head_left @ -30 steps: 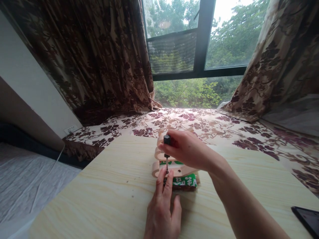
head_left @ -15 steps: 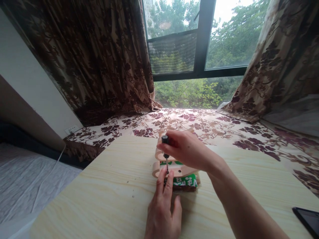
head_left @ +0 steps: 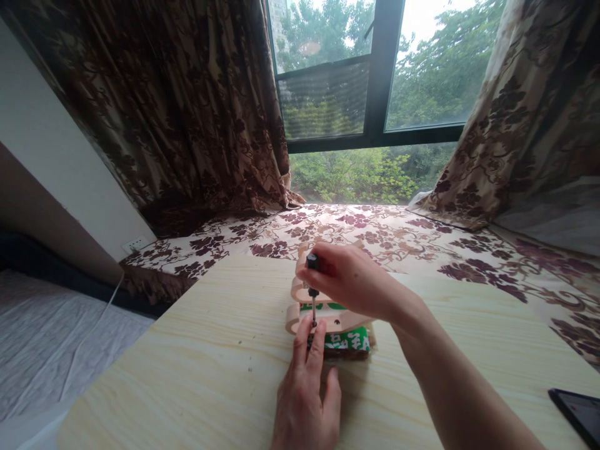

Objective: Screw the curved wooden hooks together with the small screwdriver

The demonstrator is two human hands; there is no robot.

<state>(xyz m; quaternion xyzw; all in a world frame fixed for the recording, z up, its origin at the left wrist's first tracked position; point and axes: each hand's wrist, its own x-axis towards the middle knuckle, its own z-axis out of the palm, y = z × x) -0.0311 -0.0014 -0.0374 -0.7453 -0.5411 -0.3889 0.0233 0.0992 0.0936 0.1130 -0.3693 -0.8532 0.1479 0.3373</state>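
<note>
My right hand [head_left: 344, 275] is closed round the dark handle of a screwdriver [head_left: 313, 275], held upright. Its shaft points down at a pale wooden piece [head_left: 323, 320] with a curled end, and the tip meets it between two fingertips of my left hand [head_left: 307, 387]. Those left fingers are stretched out and rest against the wood's near edge. A dark hole shows in the wood right of the tip. Below lies a green packet with white lettering [head_left: 349, 339]. A second curled wooden part [head_left: 300, 289] stands behind, partly hidden by my right hand.
Everything rests on a light wood-grain table [head_left: 197, 350]. A dark-edged phone or tablet [head_left: 579, 415] lies at its right edge. Beyond the table is a window seat with floral cloth [head_left: 356, 222], between patterned curtains [head_left: 210, 112]. A bed [head_left: 42, 337] is at the left.
My right hand and the screwdriver handle have shifted very slightly to the right, bringing the screwdriver nearer upright. My left hand stays in place against the wood.
</note>
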